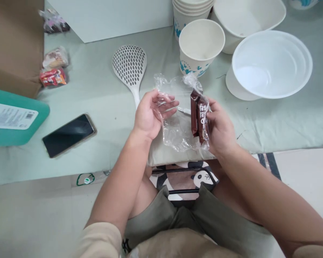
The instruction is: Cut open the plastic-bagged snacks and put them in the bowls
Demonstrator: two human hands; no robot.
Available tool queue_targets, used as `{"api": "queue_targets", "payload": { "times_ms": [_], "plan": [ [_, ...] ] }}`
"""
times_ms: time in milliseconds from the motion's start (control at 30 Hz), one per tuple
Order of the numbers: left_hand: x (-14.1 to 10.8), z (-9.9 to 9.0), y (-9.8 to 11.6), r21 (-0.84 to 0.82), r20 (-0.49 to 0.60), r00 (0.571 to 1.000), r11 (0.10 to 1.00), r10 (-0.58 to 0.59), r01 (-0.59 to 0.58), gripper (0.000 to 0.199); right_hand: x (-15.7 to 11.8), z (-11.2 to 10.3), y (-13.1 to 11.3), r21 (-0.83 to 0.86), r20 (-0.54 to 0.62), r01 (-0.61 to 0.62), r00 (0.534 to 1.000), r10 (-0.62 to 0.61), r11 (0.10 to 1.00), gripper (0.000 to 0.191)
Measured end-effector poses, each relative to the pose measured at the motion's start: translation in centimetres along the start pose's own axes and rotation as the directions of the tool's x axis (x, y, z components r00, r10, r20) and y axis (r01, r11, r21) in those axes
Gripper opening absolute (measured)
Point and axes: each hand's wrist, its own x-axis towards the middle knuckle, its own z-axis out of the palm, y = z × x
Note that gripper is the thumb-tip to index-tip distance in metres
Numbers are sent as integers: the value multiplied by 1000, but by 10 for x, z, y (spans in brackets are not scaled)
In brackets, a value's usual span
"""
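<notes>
A clear plastic bag spreads between my two hands above the table's front edge. Brown wrapped snack packs with white lettering lie inside its right side. My right hand is closed around that side of the bag, thumb against the packs. At the bag's left side is my left hand, palm turned inward and fingers spread, with the thin film touching them. Beyond my left hand a grey slotted skimmer rests on the cloth, its handle end hidden behind the hand.
Paper cups, a round white tub and a white container stand at the back right. On the left are a phone, a green bottle, small snack packets and a cardboard box.
</notes>
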Motion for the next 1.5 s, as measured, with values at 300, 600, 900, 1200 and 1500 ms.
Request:
{"api": "queue_targets", "payload": {
  "times_ms": [300,600,900,1200,1500],
  "plan": [
    [-9,-1,6,115,274,934,972,-227,203,26,-1,-1,-3,64,98,-64,994,58,996,40],
    [-12,-6,16,-44,395,887,959,-240,279,35,-3,-6,-4,129,202,-280,947,251,951,54],
    [-15,-14,24,-197,107,987,971,-118,137,49,-4,-11,0,71,312,-278,918,244,958,39],
    [-22,-10,16,-369,32,999,929,-19,29,38,-7,-7,10,86,490,-422,807,331,903,55],
    [-20,-11,9,-304,218,971,938,-99,164,46,-7,1,19,70,494,-434,797,347,898,56]
  ]
}}
